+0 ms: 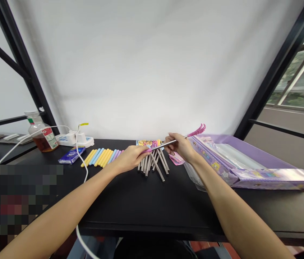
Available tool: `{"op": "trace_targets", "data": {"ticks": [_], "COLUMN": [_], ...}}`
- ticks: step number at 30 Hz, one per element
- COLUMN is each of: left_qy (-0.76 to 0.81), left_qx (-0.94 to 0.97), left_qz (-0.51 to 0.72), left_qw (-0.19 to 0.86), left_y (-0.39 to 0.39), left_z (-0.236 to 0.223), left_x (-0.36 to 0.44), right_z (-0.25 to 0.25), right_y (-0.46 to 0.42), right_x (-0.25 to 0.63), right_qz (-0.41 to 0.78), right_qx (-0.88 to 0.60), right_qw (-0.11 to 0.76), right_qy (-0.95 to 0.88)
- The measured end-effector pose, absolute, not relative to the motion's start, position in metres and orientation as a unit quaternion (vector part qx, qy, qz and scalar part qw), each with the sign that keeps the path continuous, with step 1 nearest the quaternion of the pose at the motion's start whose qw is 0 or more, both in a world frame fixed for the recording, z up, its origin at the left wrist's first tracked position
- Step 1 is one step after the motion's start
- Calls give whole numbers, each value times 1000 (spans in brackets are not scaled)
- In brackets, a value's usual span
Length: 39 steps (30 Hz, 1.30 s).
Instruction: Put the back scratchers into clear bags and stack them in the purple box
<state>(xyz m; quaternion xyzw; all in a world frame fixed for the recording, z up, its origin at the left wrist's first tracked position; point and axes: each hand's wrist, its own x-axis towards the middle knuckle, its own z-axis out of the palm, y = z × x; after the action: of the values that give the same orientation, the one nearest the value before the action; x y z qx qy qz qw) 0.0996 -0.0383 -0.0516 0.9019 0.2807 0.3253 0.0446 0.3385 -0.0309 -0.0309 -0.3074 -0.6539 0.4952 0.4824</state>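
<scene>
A back scratcher point(169, 143) with a pink clawed head, a metal rod and a pink handle end slants across the middle, raised over the table. My left hand point(133, 157) is closed around its pink end. The fingers of my right hand point(180, 146) are wrapped round the rod near the clawed head, which points up to the right. Below and behind it lies a bunch of metal rods point(154, 163) with blue, yellow and pink clawed heads. To the left, partly covered by my left hand, is a row of yellow, blue and purple handles point(102, 157).
On the right stands an open purple box point(249, 176) holding clear plastic packets, with a pink packet point(176, 159) beside it. At left are a blue packet point(71, 154), a white power strip point(87, 141) and a bottle point(40, 133). A white cable point(86, 176) crosses the black table point(152, 208).
</scene>
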Motion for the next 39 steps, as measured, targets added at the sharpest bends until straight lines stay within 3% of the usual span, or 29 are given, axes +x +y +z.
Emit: {"op": "trace_targets", "data": {"ticks": [12, 20, 23, 28, 33, 39], "left_qy": [281, 363, 371, 341, 282, 184], "left_qx": [902, 860, 852, 823, 721, 577], "left_qz": [328, 358, 368, 409, 411, 449], "left_qw": [11, 20, 44, 195, 481, 657], "left_y": [-45, -34, -29, -31, -30, -30], "left_z": [-47, -33, -34, -33, -31, -25], "left_x": [100, 85, 78, 79, 77, 71], "right_z": [-28, 0, -2, -17, -17, -16], "right_y": [-42, -40, -36, -28, -29, -32], "right_x": [314, 356, 372, 377, 371, 370], "right_qz": [476, 490, 448, 383, 419, 411], "right_qx": [-347, -415, -475, -510, -444, -433], "right_qw": [431, 624, 602, 504, 503, 496], "right_qy": [-683, -446, -460, -583, -612, -631]}}
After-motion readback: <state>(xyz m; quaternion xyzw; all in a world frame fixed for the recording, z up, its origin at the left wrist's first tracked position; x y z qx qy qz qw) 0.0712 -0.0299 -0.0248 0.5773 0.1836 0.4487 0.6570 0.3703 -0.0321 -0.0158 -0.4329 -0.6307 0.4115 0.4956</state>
